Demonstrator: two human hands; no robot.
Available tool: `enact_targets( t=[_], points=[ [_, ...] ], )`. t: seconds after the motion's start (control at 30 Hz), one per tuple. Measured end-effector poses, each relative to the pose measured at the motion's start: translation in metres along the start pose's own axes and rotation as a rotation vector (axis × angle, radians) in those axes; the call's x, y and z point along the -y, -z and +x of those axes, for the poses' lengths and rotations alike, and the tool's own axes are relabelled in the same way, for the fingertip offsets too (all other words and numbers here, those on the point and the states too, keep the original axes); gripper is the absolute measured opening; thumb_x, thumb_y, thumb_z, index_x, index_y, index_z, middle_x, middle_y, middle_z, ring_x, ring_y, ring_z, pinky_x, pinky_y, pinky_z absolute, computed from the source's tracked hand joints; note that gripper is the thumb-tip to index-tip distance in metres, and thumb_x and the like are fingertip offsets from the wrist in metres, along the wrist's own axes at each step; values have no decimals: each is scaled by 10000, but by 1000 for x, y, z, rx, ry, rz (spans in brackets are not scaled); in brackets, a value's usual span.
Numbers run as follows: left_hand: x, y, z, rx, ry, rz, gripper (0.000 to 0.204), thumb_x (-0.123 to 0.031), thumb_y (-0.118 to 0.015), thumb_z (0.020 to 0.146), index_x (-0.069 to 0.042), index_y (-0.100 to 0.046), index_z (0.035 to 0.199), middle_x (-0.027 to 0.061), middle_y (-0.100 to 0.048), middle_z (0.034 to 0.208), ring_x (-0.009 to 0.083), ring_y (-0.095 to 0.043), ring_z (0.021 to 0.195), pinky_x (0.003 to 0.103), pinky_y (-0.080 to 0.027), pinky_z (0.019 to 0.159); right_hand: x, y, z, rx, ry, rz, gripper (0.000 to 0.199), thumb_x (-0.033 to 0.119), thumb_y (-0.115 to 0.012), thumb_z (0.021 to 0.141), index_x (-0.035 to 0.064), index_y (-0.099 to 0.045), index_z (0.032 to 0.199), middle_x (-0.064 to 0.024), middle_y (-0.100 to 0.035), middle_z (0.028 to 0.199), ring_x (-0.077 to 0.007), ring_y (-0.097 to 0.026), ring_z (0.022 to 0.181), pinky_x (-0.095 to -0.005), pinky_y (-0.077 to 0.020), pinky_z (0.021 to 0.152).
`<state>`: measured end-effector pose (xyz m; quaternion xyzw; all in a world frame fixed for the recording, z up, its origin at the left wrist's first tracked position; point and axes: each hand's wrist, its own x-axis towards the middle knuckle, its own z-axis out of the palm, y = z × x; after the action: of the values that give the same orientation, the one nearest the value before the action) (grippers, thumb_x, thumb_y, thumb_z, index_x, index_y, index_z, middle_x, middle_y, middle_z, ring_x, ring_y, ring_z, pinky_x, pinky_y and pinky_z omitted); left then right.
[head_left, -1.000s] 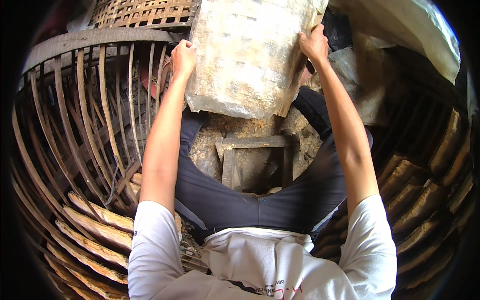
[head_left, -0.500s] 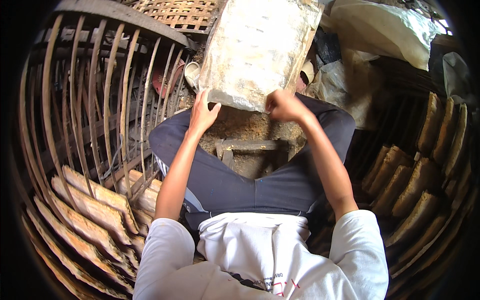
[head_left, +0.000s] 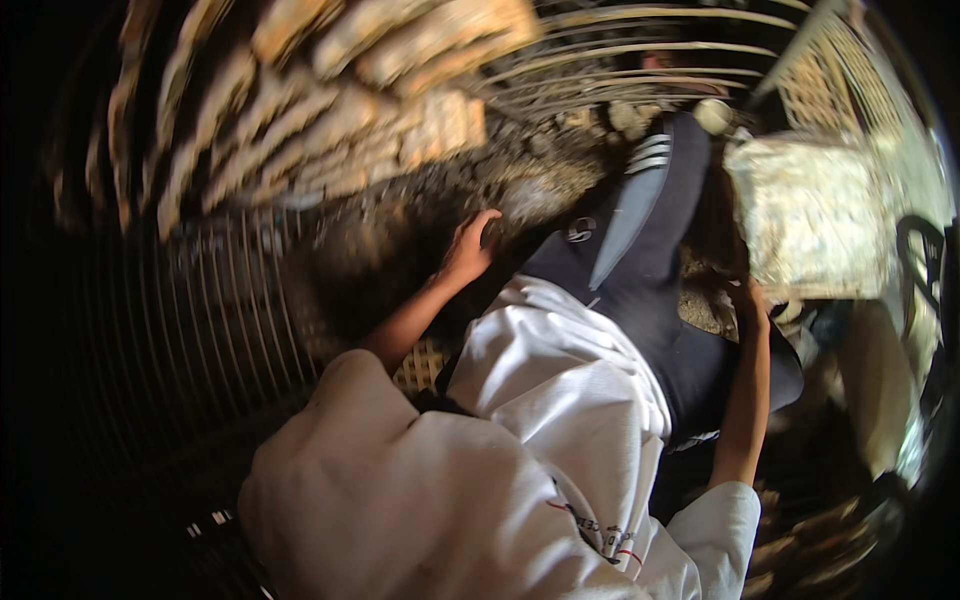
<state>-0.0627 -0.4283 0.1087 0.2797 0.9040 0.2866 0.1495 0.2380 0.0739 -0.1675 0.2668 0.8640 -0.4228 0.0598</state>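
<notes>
My head is turned to the left, so my white shirt and dark trousers fill the middle of the view. My left hand [head_left: 470,245] reaches out to the left over dark, lumpy soil [head_left: 520,185], fingers loosely curled, with nothing seen in it. My right hand [head_left: 747,300] lies beside my knee, just below the lower edge of a pale, dusty flat slab [head_left: 810,215] that leans at the right. Its fingers are hidden in shadow, so its grip is unclear.
Curved bamboo slats of a large basket frame [head_left: 230,300] run along the left and across the top [head_left: 640,60]. Rows of pale brick-like blocks [head_left: 330,110] are stacked at the upper left. A woven lattice panel [head_left: 830,70] stands at the upper right.
The view has swung sharply left. Both hands have come off the pale slab; my left hand now stretches toward the soil, and my right has dropped below the slab's edge.
</notes>
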Motion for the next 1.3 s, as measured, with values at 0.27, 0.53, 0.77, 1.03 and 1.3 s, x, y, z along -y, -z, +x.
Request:
enact_targets(
  t=[0.27,0.53,0.77,1.03,1.3],
  points=[
    [118,-35,-190,-324,602,331,606,-480,-692,875,-75,-545,1301,220,-506,1354,446,-470,1276,555,-354,1081,44,28,7,162,-105,406,293,275,-619,929,24,-694,1057,-55,-632,728,-153,-605,645,-346,-483,562],
    [300,-3,-255,-482,1025,332,922,-470,-838,744,-25,-423,1436,322,-352,1479,482,-362,1381,576,-349,1092,89,37,-9,337,-237,-115,295,140,-675,860,10,-676,1125,-103,-707,834,-153,-643,649,-324,-525,564],
    [341,43,-245,-336,877,20,726,-447,-855,734,23,-597,1224,277,-645,1167,402,-633,1115,497,-490,947,126,37,-20,155,-123,128,222,179,-586,921,42,-656,1081,-65,-638,717,-146,-589,582,-328,-472,507],
    [290,69,-252,-279,779,637,499,-502,-666,865,-15,-688,975,238,-708,822,436,-690,803,506,-517,870,127,38,-21,186,-25,16,305,118,-559,899,13,-647,1171,-121,-711,830,-209,-669,697,-366,-531,621],
    [103,84,-153,56,1044,675,517,-511,-590,904,-21,-702,1029,245,-706,1050,409,-659,1057,510,-455,995,136,30,12,190,-133,235,332,104,-542,925,0,-642,1224,-134,-727,968,-202,-670,733,-362,-543,657]
  ],
)
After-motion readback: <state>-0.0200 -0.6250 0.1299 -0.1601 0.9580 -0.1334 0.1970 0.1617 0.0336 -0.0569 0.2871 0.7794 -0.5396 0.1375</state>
